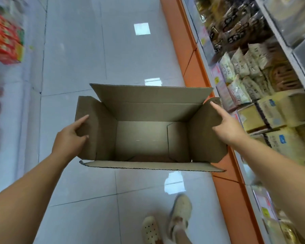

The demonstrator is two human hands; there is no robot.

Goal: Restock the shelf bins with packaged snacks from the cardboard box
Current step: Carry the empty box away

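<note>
While the cardboard box (149,111) shows its bare bottom, bins (220,88) hold snacks (244,67).

The single wide-angle camera, worn on the person's head, looks steeply down and slightly forward from close above the open brown corrugated-cardboard box (148,111), taking in the glossy pale tiled floor (74,50), the orange-based snack shelf (188,55) along its right edge and beige perforated shoes (180,212) at the bottom.
</note>
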